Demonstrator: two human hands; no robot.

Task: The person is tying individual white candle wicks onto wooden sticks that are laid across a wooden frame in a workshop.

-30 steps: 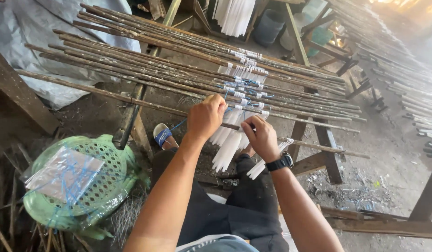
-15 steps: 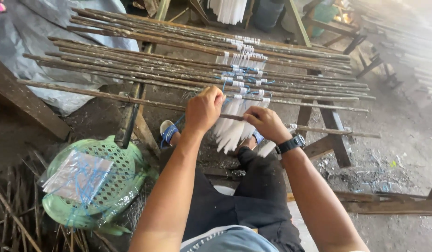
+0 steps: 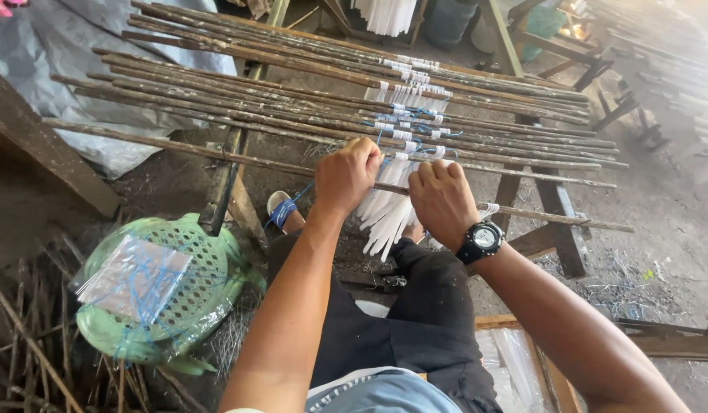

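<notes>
Sticks [image 3: 239,159], long, thin and brown, lie side by side across a rough wooden rack [image 3: 556,222] that serves as the desk, running from the upper left of the frame to the right. The nearest one crosses just under both hands, at centre frame, likely so that it can be worked while the rack bears its weight. Left hand [image 3: 348,177] is curled into a fist around that stick, fingers together, which pins it against rolling. Right hand [image 3: 442,200], with a black watch [image 3: 482,239] at the wrist, is closed over the same stick just beside the left; whether it pinches the blue string [image 3: 384,138] underneath I cannot tell. White strips [image 3: 386,216] hang down from the stick between the hands, bunched and loose at the ends, so they dangle freely over the person's dark-trousered knees.

Farther sticks higher in the frame carry similar white bands and blue ties, packed touching each other, leaving little room beyond the front stick. At lower left a green basket [image 3: 101,329] holds a clear bag [image 3: 136,277] with blue string on it, well apart from the hands. A sandalled foot [image 3: 283,213] shows under the rack. Grey sheeting [image 3: 78,46] covers the upper left; dry straw litters the floor.
</notes>
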